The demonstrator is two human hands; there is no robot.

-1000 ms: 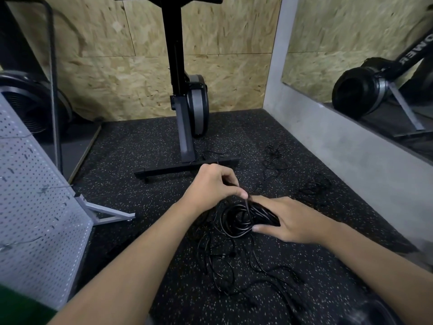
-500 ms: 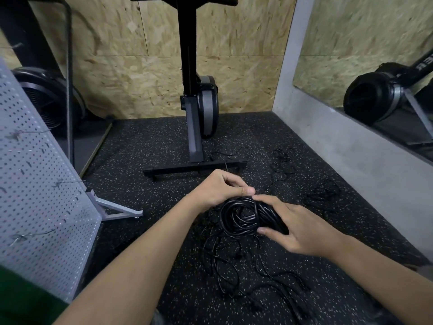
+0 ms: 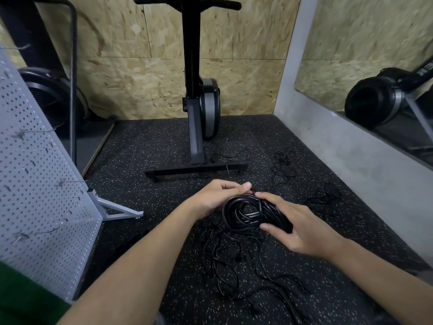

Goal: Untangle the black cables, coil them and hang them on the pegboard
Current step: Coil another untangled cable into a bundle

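The coil of black cable [image 3: 248, 213], a thick round bundle of glossy rubber-covered windings, is lifted a little above the floor between the two hands. The right hand [image 3: 302, 228] has the grip on it. Its fingers are curled round the right part of the bundle, the forefinger [image 3: 266, 196] lies over the far rim, and the thumb [image 3: 269, 227] presses on the near rim, so the windings are clamped between them. The left hand [image 3: 218, 195] is at the far left rim of the coil. Its fingers are bent and the fingertips [image 3: 246, 186] are drawn together, touching the coil just beside the right forefinger. The thumb is hidden under them, so I cannot tell if this hand holds a strand.

Below the coil, the loose black cables [image 3: 234, 266] lie spread in thin tangled loops on the black rubber floor with pale speckles [image 3: 152, 141], and they reach toward the lower edge of the view. Two smaller tangles of thin black cable [image 3: 283, 165] lie further away, near the grey concrete wall [image 3: 351, 160] on the right.

On the left stands the pegboard [image 3: 35, 184], a pale grey perforated metal panel on a grey metal foot [image 3: 117, 211], with some thin wire hooks [image 3: 70, 181] sticking out of it. Beyond the hands a black upright exercise machine [image 3: 199, 102] stands on its crossbar base, before a wall of pressed wood chip board [image 3: 246, 55].
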